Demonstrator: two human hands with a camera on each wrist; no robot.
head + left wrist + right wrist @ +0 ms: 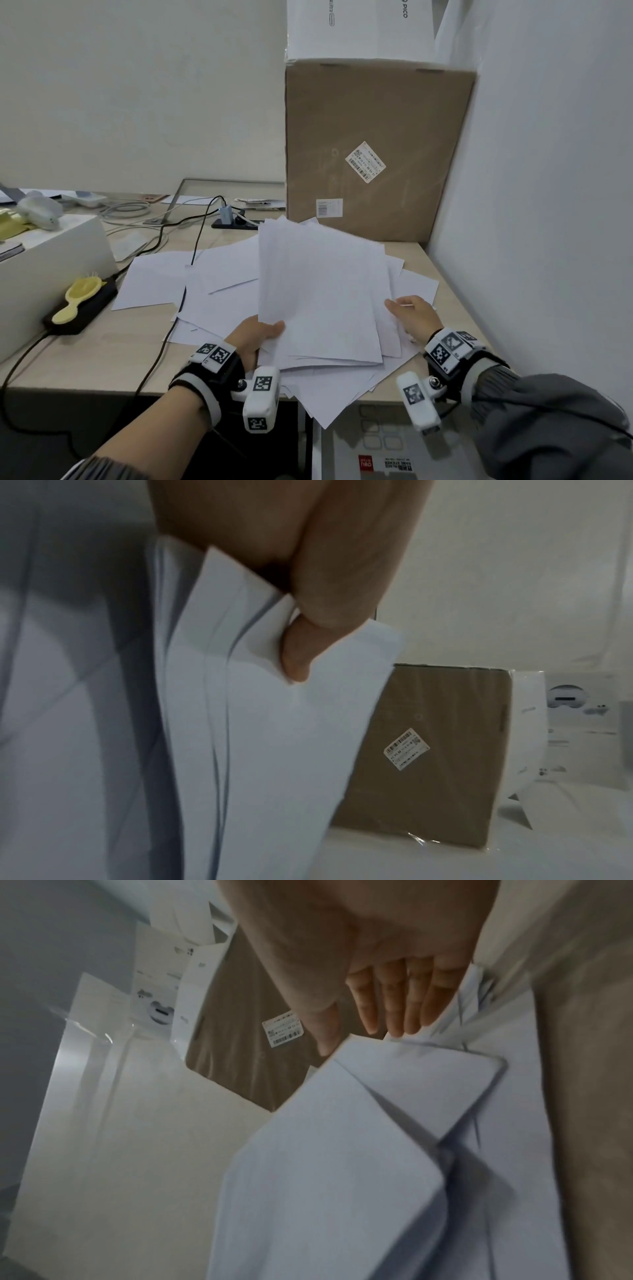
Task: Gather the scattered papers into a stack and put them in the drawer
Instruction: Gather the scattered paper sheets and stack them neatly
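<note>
The bench (pixel 113 353) carries white sheets fanned out under and ahead of both hands, some reaching well out to the left of the left hand. Beyond the hands stands a tall cardboard box (pixel 373 150), hemming in the far side. The held stack of papers (pixel 318 291) is tilted up off the bench between the hands. The loose papers (pixel 219 274) lie flat just past the left hand, and some overhang the near edge beneath both wrists. The left hand (pixel 255 337) pinches the stack's near left corner, thumb on top. The right hand (pixel 416 317) lies with its fingers (pixel 394 1007) straight, flat against the stack's right edge, gripping nothing.

To gather well, I judge the right hand should slide outlying sheets inward under the stack while the left keeps its pinch firm, then tap the edges square. No drawer shows clearly.
</note>
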